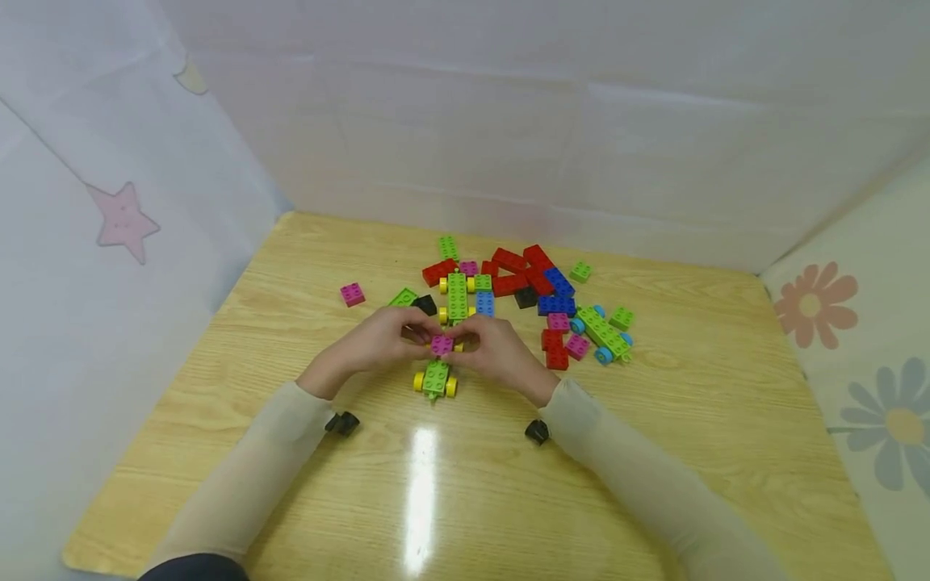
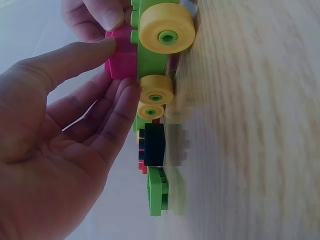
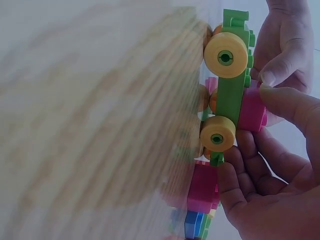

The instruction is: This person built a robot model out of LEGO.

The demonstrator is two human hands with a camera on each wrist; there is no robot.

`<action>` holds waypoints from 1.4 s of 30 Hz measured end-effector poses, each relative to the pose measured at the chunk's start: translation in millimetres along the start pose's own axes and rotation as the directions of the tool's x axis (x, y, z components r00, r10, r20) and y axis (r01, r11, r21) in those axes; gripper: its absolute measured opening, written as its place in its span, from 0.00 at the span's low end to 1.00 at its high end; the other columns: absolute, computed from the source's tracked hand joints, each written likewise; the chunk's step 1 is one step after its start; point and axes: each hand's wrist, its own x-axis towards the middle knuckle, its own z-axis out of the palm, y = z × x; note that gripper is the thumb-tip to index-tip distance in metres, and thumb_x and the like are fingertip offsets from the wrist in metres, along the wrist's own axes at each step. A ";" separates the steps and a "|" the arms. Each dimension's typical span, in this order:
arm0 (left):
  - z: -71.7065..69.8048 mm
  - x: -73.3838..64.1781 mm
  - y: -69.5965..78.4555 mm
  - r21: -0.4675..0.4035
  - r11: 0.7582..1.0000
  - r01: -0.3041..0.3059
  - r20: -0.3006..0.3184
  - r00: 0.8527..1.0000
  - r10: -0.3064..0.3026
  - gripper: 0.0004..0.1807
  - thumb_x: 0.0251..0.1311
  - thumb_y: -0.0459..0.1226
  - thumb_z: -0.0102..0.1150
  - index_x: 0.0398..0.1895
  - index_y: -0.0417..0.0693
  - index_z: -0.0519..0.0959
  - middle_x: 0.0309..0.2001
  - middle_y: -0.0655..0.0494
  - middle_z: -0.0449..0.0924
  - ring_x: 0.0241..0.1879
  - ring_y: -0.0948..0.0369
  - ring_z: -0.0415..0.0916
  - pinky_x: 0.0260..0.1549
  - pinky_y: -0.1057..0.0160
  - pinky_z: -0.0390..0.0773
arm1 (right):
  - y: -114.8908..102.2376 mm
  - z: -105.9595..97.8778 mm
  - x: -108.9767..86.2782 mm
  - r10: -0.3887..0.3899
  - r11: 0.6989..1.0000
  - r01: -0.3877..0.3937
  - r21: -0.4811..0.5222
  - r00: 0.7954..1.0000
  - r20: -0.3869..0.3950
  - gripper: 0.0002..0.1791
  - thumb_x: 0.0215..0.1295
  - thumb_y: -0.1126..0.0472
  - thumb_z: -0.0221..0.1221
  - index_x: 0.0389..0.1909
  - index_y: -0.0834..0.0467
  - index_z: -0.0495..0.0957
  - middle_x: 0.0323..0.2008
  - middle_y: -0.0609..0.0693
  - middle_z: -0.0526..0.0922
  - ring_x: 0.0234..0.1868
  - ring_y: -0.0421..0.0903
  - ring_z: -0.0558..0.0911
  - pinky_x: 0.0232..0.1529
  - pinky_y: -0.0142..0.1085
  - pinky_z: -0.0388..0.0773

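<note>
Between both hands is a pink toy brick (image 1: 441, 344) on the far end of a green wheeled base (image 1: 436, 378) with yellow wheels. My left hand (image 1: 385, 337) pinches the brick from the left. From the right, my right hand (image 1: 501, 349) pinches the same brick. In the left wrist view, the left thumb and fingers lie on the pink brick (image 2: 122, 55), which sits against the studs. Seen from the right wrist, the base (image 3: 231, 95) stands on its wheels on the table, with the brick (image 3: 252, 106) on top.
Just beyond the hands stands another green base (image 1: 457, 297) with yellow wheels. A green base (image 1: 603, 334) with blue wheels is to the right. Red bricks (image 1: 538, 270), blue bricks (image 1: 556, 305) and black pieces (image 1: 526, 297) lie behind. One pink brick (image 1: 352, 294) lies apart at left.
</note>
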 end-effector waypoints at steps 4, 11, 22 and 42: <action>-0.1 -1.9 -1.2 -0.025 1.000 0.005 -0.009 1.000 -0.005 0.18 0.70 0.34 0.77 0.62 0.48 0.89 0.58 0.51 0.90 0.56 0.55 0.89 0.61 0.52 0.90 | -0.3 -1.5 -0.9 -0.019 1.000 0.019 -0.002 1.000 -0.009 0.20 0.74 0.51 0.76 0.63 0.50 0.90 0.54 0.45 0.89 0.54 0.49 0.85 0.59 0.45 0.87; -1.6 -2.1 -1.1 -0.035 0.999 0.008 -0.014 1.000 -0.008 0.17 0.71 0.36 0.77 0.61 0.48 0.89 0.56 0.52 0.90 0.54 0.55 0.89 0.60 0.52 0.90 | 1.8 -20.3 -1.7 -0.021 0.999 0.022 0.027 0.999 -0.035 0.21 0.76 0.53 0.74 0.65 0.53 0.89 0.60 0.48 0.91 0.61 0.50 0.89 0.67 0.48 0.88; -2.3 -0.7 -3.3 -0.046 0.999 -0.012 0.009 1.000 0.012 0.16 0.72 0.34 0.75 0.61 0.46 0.89 0.57 0.48 0.90 0.56 0.54 0.89 0.61 0.52 0.90 | 16.5 -61.3 6.9 0.043 0.998 -0.038 0.053 0.995 -0.085 0.27 0.76 0.53 0.72 0.72 0.54 0.83 0.72 0.49 0.85 0.77 0.60 0.79 0.77 0.61 0.78; -0.2 -1.9 -4.0 -0.040 0.999 0.013 0.021 1.000 -0.012 0.16 0.73 0.34 0.74 0.61 0.47 0.89 0.58 0.50 0.90 0.57 0.55 0.89 0.60 0.54 0.90 | 32.4 -68.5 25.0 0.058 0.998 -0.058 -0.014 0.998 -0.024 0.33 0.75 0.57 0.73 0.78 0.57 0.78 0.76 0.55 0.82 0.78 0.58 0.79 0.79 0.58 0.77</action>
